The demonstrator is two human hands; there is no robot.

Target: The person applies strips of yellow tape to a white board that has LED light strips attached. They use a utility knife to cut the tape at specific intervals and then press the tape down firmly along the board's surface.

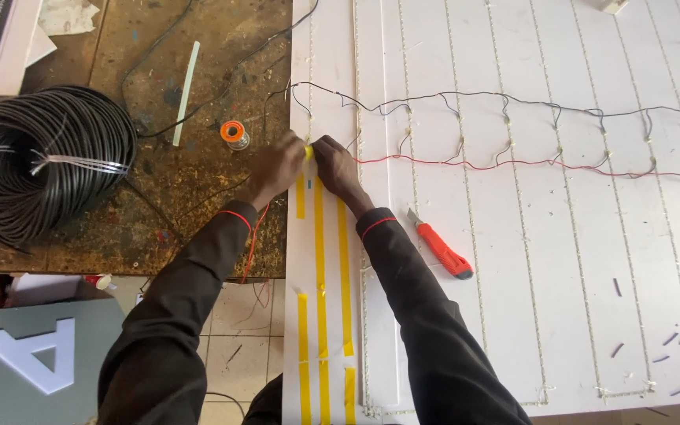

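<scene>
Both hands meet at the top end of a yellow tape strip point(318, 236) on the white board point(560, 260). The left hand point(277, 167) is pinched shut on the tape's end, a yellow bit showing between its fingertips; the right hand point(335, 164) presses down just beside it, fingers bent, though whether it grips the tape too cannot be told. The strip runs down the board toward the person, between two shorter yellow strips.

It looks thin, light and limp, likely sticky underneath, so it would curl or tear if yanked; the free end is the place to hold it.

A red wire point(513, 164) and a black wire point(466, 96) loop across the board beyond the hands. An orange knife point(442, 249) lies by the right sleeve. On the desk point(159, 212), a black cable coil point(41, 161) and a small orange spool point(234, 134).
</scene>
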